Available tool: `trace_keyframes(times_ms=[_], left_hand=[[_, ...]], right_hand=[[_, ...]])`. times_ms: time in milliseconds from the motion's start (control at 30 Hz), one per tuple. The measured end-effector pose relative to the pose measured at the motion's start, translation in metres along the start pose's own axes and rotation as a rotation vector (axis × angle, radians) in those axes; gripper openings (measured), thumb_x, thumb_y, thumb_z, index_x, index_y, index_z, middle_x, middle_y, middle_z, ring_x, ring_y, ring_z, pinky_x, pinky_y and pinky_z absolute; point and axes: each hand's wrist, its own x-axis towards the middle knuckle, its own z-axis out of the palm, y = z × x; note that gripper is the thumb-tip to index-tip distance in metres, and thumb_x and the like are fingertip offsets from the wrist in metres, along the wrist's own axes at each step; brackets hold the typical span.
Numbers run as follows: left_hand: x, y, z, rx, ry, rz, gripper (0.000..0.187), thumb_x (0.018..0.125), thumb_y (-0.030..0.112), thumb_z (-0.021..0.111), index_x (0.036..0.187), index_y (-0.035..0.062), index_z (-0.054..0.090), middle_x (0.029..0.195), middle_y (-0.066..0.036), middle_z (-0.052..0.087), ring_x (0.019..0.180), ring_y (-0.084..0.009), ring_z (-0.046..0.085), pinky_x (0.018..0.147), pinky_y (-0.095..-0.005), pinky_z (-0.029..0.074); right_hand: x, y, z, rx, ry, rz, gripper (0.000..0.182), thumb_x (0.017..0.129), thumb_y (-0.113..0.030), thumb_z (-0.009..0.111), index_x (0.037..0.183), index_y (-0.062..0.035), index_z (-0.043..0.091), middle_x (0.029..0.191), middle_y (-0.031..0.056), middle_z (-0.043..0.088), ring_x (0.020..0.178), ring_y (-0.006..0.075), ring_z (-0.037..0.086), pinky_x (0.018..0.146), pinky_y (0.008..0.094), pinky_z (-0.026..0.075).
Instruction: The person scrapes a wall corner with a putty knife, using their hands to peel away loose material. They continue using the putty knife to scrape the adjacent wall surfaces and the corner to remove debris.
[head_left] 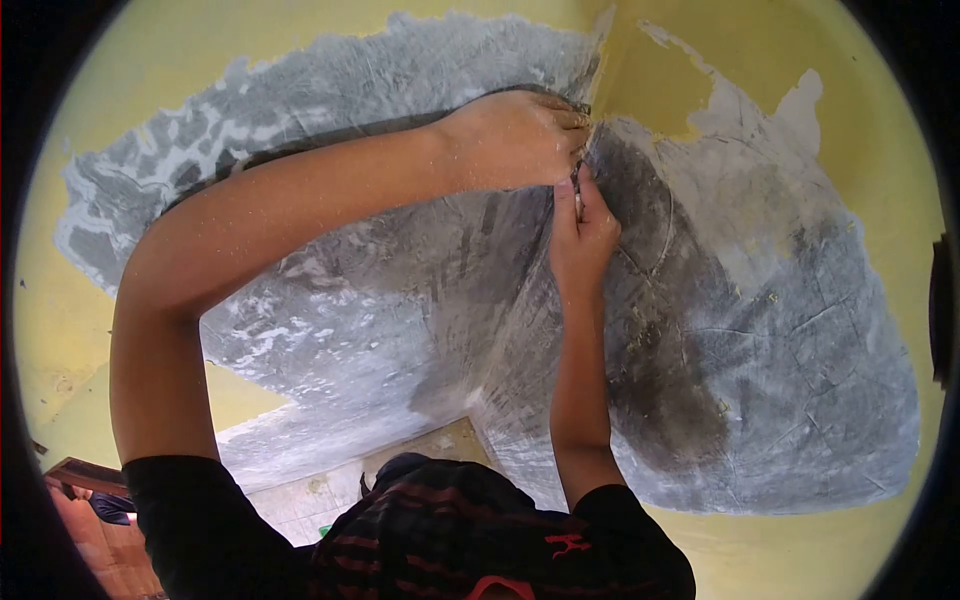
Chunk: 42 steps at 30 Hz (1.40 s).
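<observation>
My left hand [522,138] reaches across to the wall corner, back of the hand showing, fingers bent and pressed together at the corner line. A small dark edge shows by its fingertips; what the fingers hold, if anything, is hidden. Just below, my right hand [584,238] points upward, thumb and fingers pinched on a slim tool [578,206], of which only a narrow piece shows. Its upper end lies close under my left hand, so its kind cannot be made out. Both hands are at the grey scraped patch [470,250] of the wall.
Yellow paint [660,80] borders the bare grey areas on both walls. A darker stain [660,390] marks the right wall. Below are a tiled floor [300,505] and a brownish-red object [110,540] at lower left. My dark shirt [450,540] fills the bottom.
</observation>
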Motion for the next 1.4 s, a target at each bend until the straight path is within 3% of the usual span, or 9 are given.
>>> trace_keyframes(times_ms=[400,600,700,900,967,1100,1167,1267,1400], left_hand=[[0.005,-0.004,-0.016,-0.090,-0.038,-0.039,0.029,0.084,0.008,0.072,0.112,0.0040,0.081,0.133,-0.008,0.075,0.129,-0.0231,0.068,0.117,-0.0340,0.052],[0.008,-0.020,-0.025,-0.092,-0.043,-0.080,0.032,0.088,0.010,0.070,0.118,0.0064,0.080,0.133,-0.007,0.075,0.131,-0.0233,0.067,0.116,-0.0343,0.053],[0.003,-0.031,-0.022,-0.009,0.239,-0.031,0.008,0.083,0.012,0.071,0.087,0.0056,0.075,0.098,-0.006,0.074,0.105,-0.0254,0.074,0.095,-0.0348,0.061],[0.006,-0.021,-0.011,-0.076,0.242,0.004,0.008,0.084,0.009,0.070,0.089,0.0061,0.075,0.098,-0.006,0.074,0.105,-0.0247,0.074,0.095,-0.0350,0.062],[0.001,-0.014,-0.011,-0.053,0.037,-0.025,0.033,0.090,0.010,0.069,0.122,0.0065,0.078,0.136,-0.007,0.074,0.131,-0.0245,0.067,0.115,-0.0354,0.054],[0.002,-0.011,-0.012,-0.128,-0.044,-0.054,0.034,0.089,0.010,0.069,0.121,0.0053,0.078,0.135,-0.008,0.074,0.131,-0.0254,0.068,0.115,-0.0359,0.054],[0.001,-0.015,-0.004,-0.122,0.199,0.005,0.010,0.084,0.011,0.070,0.091,0.0049,0.075,0.100,-0.007,0.074,0.104,-0.0271,0.074,0.096,-0.0363,0.061],[0.006,-0.017,-0.017,-0.137,-0.012,-0.068,0.033,0.089,0.010,0.068,0.120,0.0037,0.077,0.134,-0.009,0.074,0.130,-0.0254,0.068,0.114,-0.0364,0.054],[0.011,-0.023,-0.023,-0.131,0.017,-0.074,0.032,0.090,0.010,0.066,0.120,0.0038,0.077,0.135,-0.009,0.074,0.131,-0.0251,0.067,0.115,-0.0363,0.054]], right_hand=[[0.009,-0.012,-0.005,0.067,-0.038,0.109,0.055,0.104,-0.035,0.072,0.129,0.0139,0.069,0.059,0.0155,0.051,0.057,0.0123,0.049,0.056,0.0343,0.045],[0.030,-0.035,-0.009,0.053,-0.006,0.037,0.058,0.103,-0.037,0.073,0.127,0.0148,0.069,0.069,0.0263,0.064,0.061,0.0248,0.065,0.064,0.0394,0.053],[0.043,-0.045,-0.006,-0.013,-0.010,-0.009,0.059,0.103,-0.039,0.072,0.126,0.0146,0.069,0.079,0.0321,0.069,0.071,0.0372,0.075,0.069,0.0433,0.056],[0.024,-0.035,-0.011,-0.082,-0.059,0.115,0.059,0.103,-0.039,0.072,0.127,0.0150,0.069,0.085,0.0339,0.071,0.078,0.0381,0.077,0.072,0.0439,0.057],[0.016,-0.036,-0.014,-0.056,-0.078,0.132,0.059,0.103,-0.039,0.072,0.127,0.0149,0.069,0.083,0.0330,0.071,0.077,0.0373,0.077,0.072,0.0440,0.056],[0.016,-0.027,-0.009,-0.020,-0.049,0.082,0.059,0.103,-0.039,0.072,0.126,0.0149,0.069,0.073,0.0285,0.068,0.069,0.0326,0.073,0.071,0.0428,0.055],[0.020,-0.033,-0.015,-0.037,-0.091,0.142,0.059,0.103,-0.040,0.072,0.126,0.0149,0.070,0.073,0.0282,0.068,0.069,0.0320,0.073,0.071,0.0421,0.055],[0.028,-0.037,-0.019,-0.059,-0.099,0.123,0.060,0.102,-0.040,0.072,0.126,0.0146,0.070,0.074,0.0282,0.068,0.070,0.0320,0.072,0.072,0.0416,0.056],[0.039,-0.042,-0.022,-0.030,-0.096,0.098,0.061,0.102,-0.042,0.071,0.127,0.0142,0.070,0.077,0.0294,0.069,0.073,0.0356,0.073,0.074,0.0435,0.056]])
